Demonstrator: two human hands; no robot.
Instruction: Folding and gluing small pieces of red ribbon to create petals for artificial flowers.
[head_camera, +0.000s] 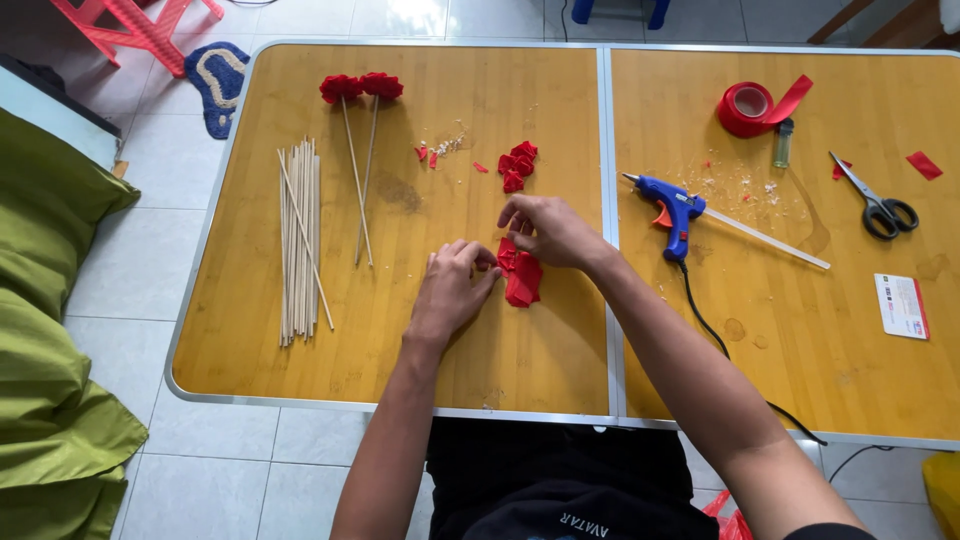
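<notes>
Bright, even daylight over the table (300, 360), w/ soft glare on the floor tiles (400, 18) up top. Shadows are short and faint under the hands. Focus is sharp; slight wide-angle bend at the edges.

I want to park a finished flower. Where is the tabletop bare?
Bare: the near strip of the yellow wooden table below the bundle of wooden sticks, and right of the blue glue gun cord. Crowded: around both hands and the red ribbon pieces.

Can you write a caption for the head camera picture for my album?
Two hands, left and right, folding red ribbon on a wooden table.
</notes>
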